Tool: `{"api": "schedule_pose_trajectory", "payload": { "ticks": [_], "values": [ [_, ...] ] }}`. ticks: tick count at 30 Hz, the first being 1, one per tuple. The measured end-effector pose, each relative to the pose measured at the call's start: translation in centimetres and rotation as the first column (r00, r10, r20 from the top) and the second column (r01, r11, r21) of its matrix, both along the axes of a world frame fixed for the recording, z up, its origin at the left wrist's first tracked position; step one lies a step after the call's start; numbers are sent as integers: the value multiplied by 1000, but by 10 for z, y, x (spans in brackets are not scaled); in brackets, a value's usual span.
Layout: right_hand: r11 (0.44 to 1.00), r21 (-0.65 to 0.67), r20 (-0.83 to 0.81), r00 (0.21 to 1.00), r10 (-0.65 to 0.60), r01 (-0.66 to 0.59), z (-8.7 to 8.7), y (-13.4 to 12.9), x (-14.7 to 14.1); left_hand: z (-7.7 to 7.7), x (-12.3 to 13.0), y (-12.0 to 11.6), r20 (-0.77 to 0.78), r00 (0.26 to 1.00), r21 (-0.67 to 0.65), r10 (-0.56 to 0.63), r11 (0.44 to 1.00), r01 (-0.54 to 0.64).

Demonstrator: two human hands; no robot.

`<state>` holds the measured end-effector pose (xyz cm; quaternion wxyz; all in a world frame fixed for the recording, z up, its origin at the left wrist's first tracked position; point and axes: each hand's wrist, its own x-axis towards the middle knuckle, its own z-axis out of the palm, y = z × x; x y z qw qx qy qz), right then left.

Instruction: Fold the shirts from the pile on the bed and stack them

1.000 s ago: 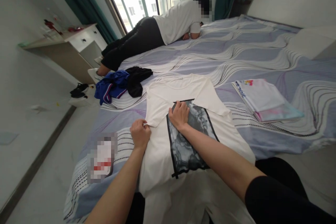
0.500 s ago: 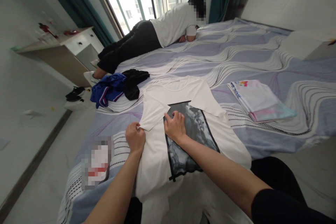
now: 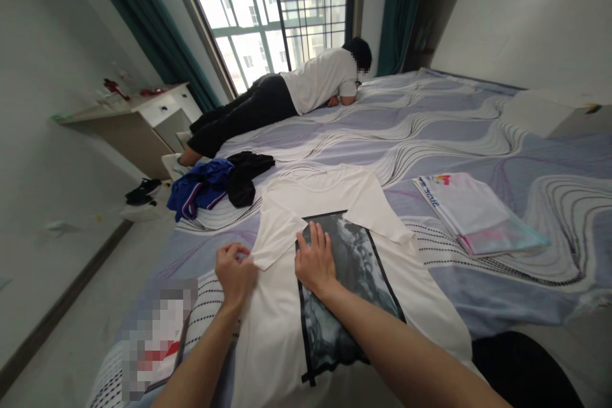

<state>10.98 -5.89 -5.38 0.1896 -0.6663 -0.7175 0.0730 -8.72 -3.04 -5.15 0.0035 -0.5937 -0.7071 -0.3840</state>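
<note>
A white T-shirt [image 3: 430,293] lies spread on the bed, its neckline away from me and both sleeves turned inward over the body. A dark grey marbled print [image 3: 363,268] with a black border covers its front. My right hand [image 3: 315,258] rests flat on the print's left part, fingers stretched out. At the left sleeve's lower corner, my left hand [image 3: 236,274] has its fingers curled in a pinch at the cloth; its edge is slightly blurred. The shirt's lower end runs out of view towards me.
On the right lies a folded white and pink cloth [image 3: 482,217]. Blue and black clothing [image 3: 205,185] is bunched at the left, and a partly blurred-out phone-like object [image 3: 162,350] lies nearer. Another person [image 3: 315,83] lies across the bed's far side. A white box [image 3: 549,115] stands right.
My right hand has flattened, its fingers straightening on the print. My left hand has shifted slightly left by the sleeve. The view has tilted up, so everything sits lower.
</note>
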Motion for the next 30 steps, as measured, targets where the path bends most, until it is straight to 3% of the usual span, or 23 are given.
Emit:
{"api": "schedule_pose_trajectory", "payload": {
  "ticks": [2, 4, 7, 10, 13, 19, 21, 24, 25, 27, 30],
  "values": [
    [1000, 18, -10, 1000, 10, -10, -3, 1, -1, 7, 16, 33, -74, 976, -22, -206, 979, 205],
    [999, 35, -24, 1000, 15, -14, -6, 3, -2, 8, 37, 71, -189, 907, -167, -376, 923, 348],
    [999, 36, -26, 999, 21, -20, -9, 7, -2, -4, 64, 119, -263, 896, -381, -358, 892, 245],
    [999, 18, -7, 999, 32, -32, -11, 11, -2, -22, 75, 143, -292, 915, -434, -277, 891, 131],
    [999, 14, -1, 999, 34, -34, -13, 14, -4, -31, 75, 144, -338, 904, -422, -264, 900, 105],
    [998, -44, -75, 996, 46, -49, -11, 11, -2, -30, 72, 115, -361, 903, -417, -234, 907, 68],
    [978, -140, -107, 984, 143, -157, 3, 20, 11, -30, 70, 102, -383, 884, -445, -269, 892, 78],
    [879, -314, -164, 933, 321, -358, 34, 46, 50, -28, 68, 85, -412, 854, -475, -316, 875, 95],
    [882, -298, -159, 930, 331, -365, 43, 56, 67, -27, 68, 81, -418, 849, -478, -323, 873, 97],
    [978, -130, -19, 987, 159, -160, 52, 73, 102, -25, 68, 75, -419, 847, -477, -328, 873, 102],
    [991, -70, 176, 979, -102, 116, 33, 85, 144, -23, 69, 73, -407, 852, -482, -329, 870, 106]
  ]
}}
